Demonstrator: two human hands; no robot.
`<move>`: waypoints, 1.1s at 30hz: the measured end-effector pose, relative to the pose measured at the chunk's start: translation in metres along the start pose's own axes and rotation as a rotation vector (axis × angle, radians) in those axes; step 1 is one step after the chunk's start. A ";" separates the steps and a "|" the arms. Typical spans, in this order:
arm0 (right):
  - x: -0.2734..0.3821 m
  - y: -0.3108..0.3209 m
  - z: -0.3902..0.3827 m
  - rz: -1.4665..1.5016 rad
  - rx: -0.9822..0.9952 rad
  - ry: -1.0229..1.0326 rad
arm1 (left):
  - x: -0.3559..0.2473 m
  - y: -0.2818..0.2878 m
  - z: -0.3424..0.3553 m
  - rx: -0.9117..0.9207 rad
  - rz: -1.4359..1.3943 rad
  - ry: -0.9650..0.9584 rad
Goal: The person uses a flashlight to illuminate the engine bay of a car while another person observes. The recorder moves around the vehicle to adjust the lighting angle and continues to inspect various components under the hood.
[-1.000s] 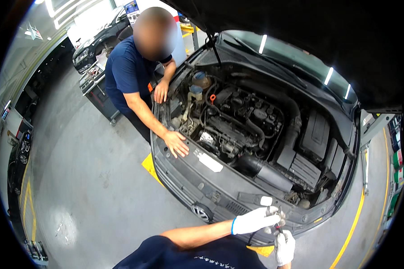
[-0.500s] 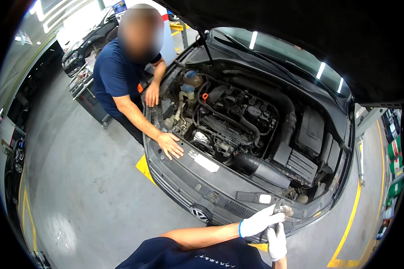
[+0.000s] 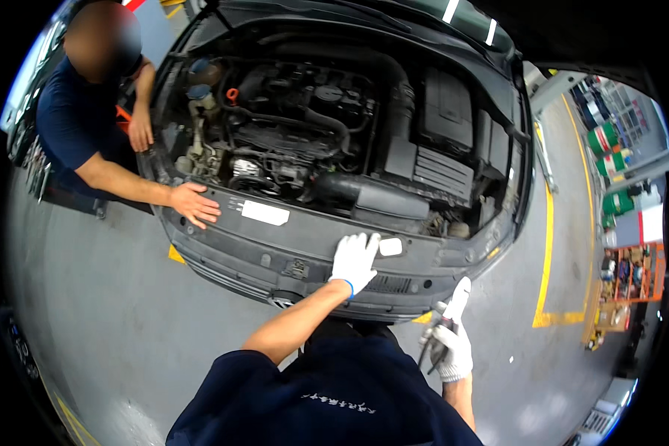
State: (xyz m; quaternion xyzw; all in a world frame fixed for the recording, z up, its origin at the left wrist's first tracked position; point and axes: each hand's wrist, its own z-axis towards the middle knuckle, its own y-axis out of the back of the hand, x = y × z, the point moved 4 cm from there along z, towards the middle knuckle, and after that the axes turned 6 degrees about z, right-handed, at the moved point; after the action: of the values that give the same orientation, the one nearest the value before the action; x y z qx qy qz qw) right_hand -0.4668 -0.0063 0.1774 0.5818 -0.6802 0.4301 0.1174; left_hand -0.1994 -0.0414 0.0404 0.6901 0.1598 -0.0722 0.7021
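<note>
My left hand, in a white glove with a blue cuff edge, lies flat on the black front panel of a car. Its fingers are spread beside a pale label, and nothing is in it. Just off the car's front right corner, my right hand, also gloved in white, closes round a dark two-handled tool that looks like pliers. Its thin handles hang below the fingers; a pale, elongated part points up and I cannot tell whether it is tool or finger. Ahead lies the open engine bay.
A co-worker in dark blue leans at the car's left side, one bare hand on the front panel and the other on the fender. Green drums and an orange shelf stand at right. The raised hood hangs above.
My hands, together over the right front corner before, have parted. The left went left onto the panel and opened; the right keeps the tool. The view has shifted, so the car sits further left.
</note>
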 end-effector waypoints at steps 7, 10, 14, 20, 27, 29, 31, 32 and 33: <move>-0.009 0.049 0.005 0.164 -0.045 0.076 | 0.001 -0.024 0.004 0.116 -0.039 0.049; -0.012 0.069 0.017 0.234 0.048 0.040 | -0.018 -0.022 -0.012 0.099 -0.591 0.116; -0.001 0.087 0.013 0.196 0.132 0.044 | -0.080 0.005 -0.042 0.323 -1.378 0.269; 0.011 0.164 0.009 0.226 0.170 0.005 | -0.143 -0.002 -0.104 0.111 -1.322 0.430; -0.005 0.294 0.025 0.378 0.077 -0.185 | -0.185 -0.050 -0.173 0.059 -1.737 0.790; 0.000 0.323 0.028 0.402 0.066 -0.204 | -0.208 -0.050 -0.182 -0.038 -1.835 0.860; 0.012 0.348 0.029 0.394 0.077 -0.171 | -0.221 -0.046 -0.183 -0.085 -1.831 0.875; 0.015 0.357 0.032 0.432 0.049 -0.170 | -0.225 -0.046 -0.185 -0.097 -1.795 0.876; 0.018 0.365 0.036 0.469 0.038 -0.153 | -0.228 -0.044 -0.186 -0.107 -1.761 0.876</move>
State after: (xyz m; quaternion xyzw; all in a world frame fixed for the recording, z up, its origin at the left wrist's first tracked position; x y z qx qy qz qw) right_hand -0.7852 -0.0619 0.0042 0.4411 -0.7955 0.4127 -0.0485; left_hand -0.4505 0.1145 0.0728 0.2575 0.8659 -0.2999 0.3066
